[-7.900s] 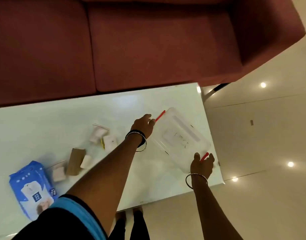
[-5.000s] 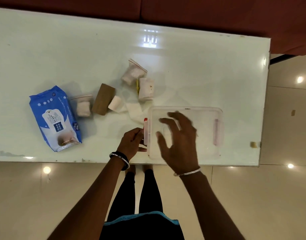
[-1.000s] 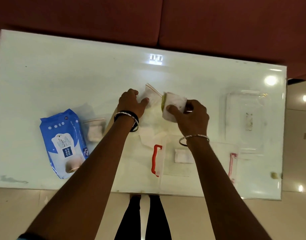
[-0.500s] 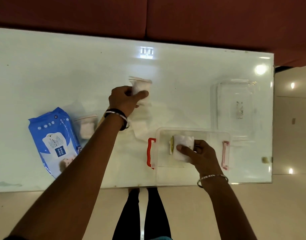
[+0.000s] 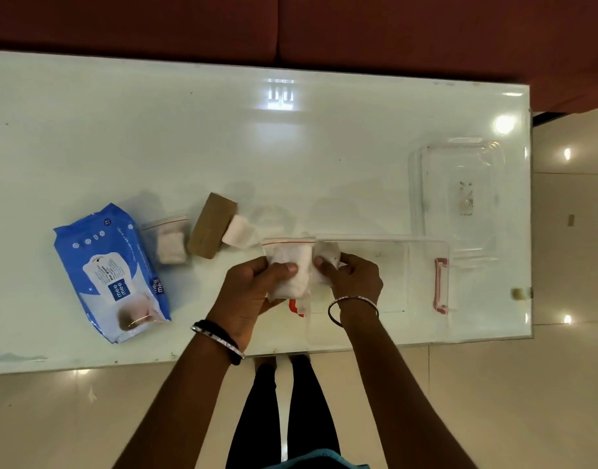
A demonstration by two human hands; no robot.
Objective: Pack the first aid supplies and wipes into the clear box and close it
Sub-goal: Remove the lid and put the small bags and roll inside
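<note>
The clear box [image 5: 422, 286] with red handles stands open at the table's near right edge. Both hands hold a zip bag of white gauze [image 5: 292, 265] above the box's left end. My left hand [image 5: 253, 289] grips its left side and my right hand [image 5: 351, 277] pinches its right side. Another white pack shows behind my right fingers, mostly hidden. Left of the hands lie a brown bandage roll [image 5: 211, 230], a white gauze roll [image 5: 238, 231], a second zip bag [image 5: 168, 242] and the blue wipes pack [image 5: 116, 272].
The box's clear lid [image 5: 460, 187] lies on the white glass table [image 5: 223, 147] at the right, behind the box. A dark red sofa [image 5: 290, 28] runs along the table's far edge. Tiled floor and my legs are below the near edge.
My left hand carried the zip bag of gauze from the middle of the table to the box's left end. My right hand left the pack in the box and took the bag's right side.
</note>
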